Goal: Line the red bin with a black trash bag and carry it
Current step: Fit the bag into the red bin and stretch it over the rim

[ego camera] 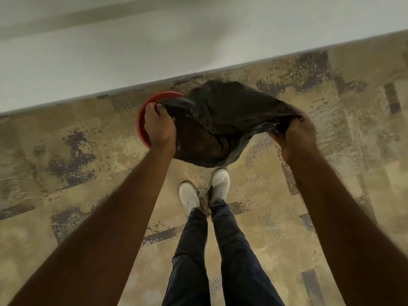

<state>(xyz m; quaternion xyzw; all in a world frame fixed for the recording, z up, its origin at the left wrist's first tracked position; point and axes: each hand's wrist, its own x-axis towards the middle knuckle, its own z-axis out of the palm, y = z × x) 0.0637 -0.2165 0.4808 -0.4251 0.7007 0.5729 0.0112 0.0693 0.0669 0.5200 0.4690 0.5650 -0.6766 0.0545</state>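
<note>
Early stage: red bin [141,120] stands on the patterned carpet [66,151] just beside the wall [110,62], only its left rim visible, rest hidden under the bag. Black trash bag [220,115] is held spread over the bin mouth, not yet pushed inside or folded over the rim as far as I can see (interior hidden). Left to do: seat the bag, cuff the edge, lift and carry. Left hand [157,127] is clenched on the bag's left edge, right over the bin rim; contact with the rim itself, cannot tell. Right hand [293,133] is fisted around the bag's right edge, off to the side of the bin, pulling the opening wide. White shoes [220,184] stand just behind the bin.
</note>
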